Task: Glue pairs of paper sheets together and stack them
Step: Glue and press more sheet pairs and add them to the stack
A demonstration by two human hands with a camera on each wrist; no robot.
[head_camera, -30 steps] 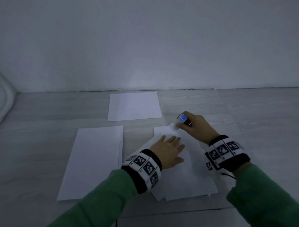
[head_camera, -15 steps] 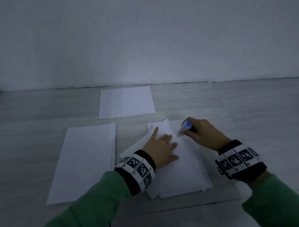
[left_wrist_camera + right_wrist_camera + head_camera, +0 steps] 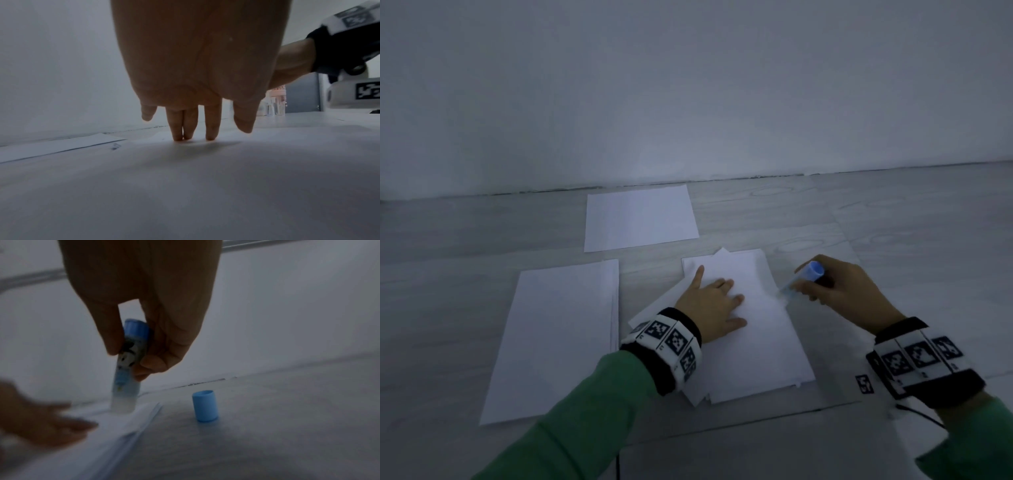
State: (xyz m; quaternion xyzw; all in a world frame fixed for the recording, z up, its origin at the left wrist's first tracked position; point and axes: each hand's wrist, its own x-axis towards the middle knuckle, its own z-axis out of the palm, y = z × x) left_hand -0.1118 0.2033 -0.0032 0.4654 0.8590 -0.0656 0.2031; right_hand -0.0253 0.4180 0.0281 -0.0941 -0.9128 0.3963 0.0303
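A loose pile of white sheets (image 3: 760,329) lies in front of me. My left hand (image 3: 714,305) presses flat on the top sheet (image 3: 205,178), fingers (image 3: 211,128) straight. My right hand (image 3: 839,291) grips a blue glue stick (image 3: 803,281) by its barrel, tip down on the sheet's right edge. In the right wrist view the glue stick (image 3: 129,368) touches the paper (image 3: 115,434), and its blue cap (image 3: 205,405) stands on the floor to the right. A second stack of sheets (image 3: 554,335) lies at the left.
One more white sheet (image 3: 640,217) lies farther back near the wall (image 3: 688,102). The grey wood-look floor (image 3: 893,222) surrounds the papers. A cable (image 3: 917,414) hangs from my right wrist band.
My right hand has drawn the glue stick from the top middle of the sheet out to its right edge. The left hand stays pressed on the sheet with fingers spreading slightly.
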